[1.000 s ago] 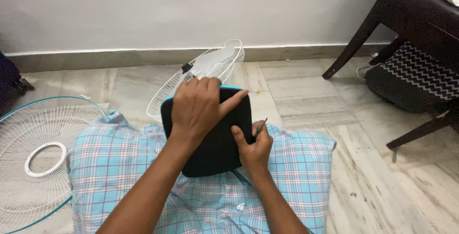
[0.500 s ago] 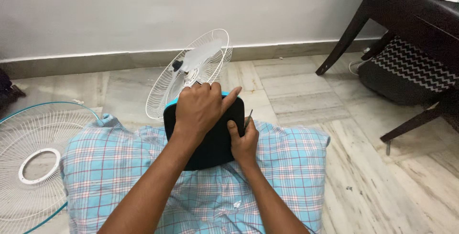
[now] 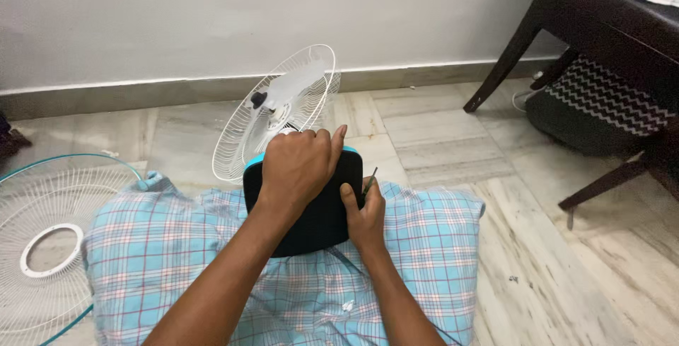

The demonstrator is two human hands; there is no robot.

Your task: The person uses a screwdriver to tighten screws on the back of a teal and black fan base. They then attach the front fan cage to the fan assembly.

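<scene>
**Fan base held on the lap, tool at its right edge**

Nearest the camera, a blue checked cloth (image 3: 212, 261) covered the person's lap and carried the black fan base (image 3: 311, 211), a rounded slab with a blue rim showing at its far edge. The left hand (image 3: 300, 165) lay over the top of the base, fingers curled down onto it and pressing it against the lap. The right hand (image 3: 364, 215) gripped the base's right edge and was closed around a thin dark tool (image 3: 370, 180), probably a screwdriver; its tip could not be made out.

The base appeared rigid and fairly heavy for its size, with a smooth plastic shell likely to slide on cloth. Hold was best taken across the flat top and along the side edges.

Just beyond the base, the white wire rear guard (image 3: 276, 123) stood tilted on the marble floor (image 3: 438, 134), with the motor hub (image 3: 272, 105) at its centre. The wires looked light and easily bent. A second grille (image 3: 49, 247) with a blue rim lay flat at left. A dark wooden chair (image 3: 608, 56) stood at right, before the wall (image 3: 212, 20).
</scene>
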